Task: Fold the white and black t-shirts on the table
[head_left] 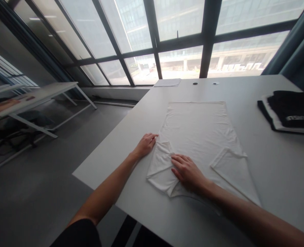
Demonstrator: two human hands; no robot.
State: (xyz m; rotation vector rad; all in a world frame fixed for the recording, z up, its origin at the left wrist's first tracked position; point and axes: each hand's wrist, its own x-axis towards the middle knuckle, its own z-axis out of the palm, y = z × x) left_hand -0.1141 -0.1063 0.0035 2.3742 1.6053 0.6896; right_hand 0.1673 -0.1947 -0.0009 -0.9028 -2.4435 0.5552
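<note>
A white T-shirt (196, 125) lies spread on the white table (244, 103), its hem toward the windows and its neck end toward me. Both sleeves are folded inward over the body. My left hand (146, 144) rests at the shirt's left edge just beyond the left sleeve (163, 154), fingers stretched out and the index fingertip touching the fabric. On the inner part of that folded sleeve lies my right hand (186, 169), palm down with fingers extended. The folded right sleeve (229, 159) is untouched. My right forearm covers part of the neck end.
A stack of folded dark and white garments (291, 111) sits at the table's right side. A flat white sheet (167, 82) lies at the far left corner, near two round holes in the tabletop. Another table (46, 90) stands across the floor to the left. Large windows run behind.
</note>
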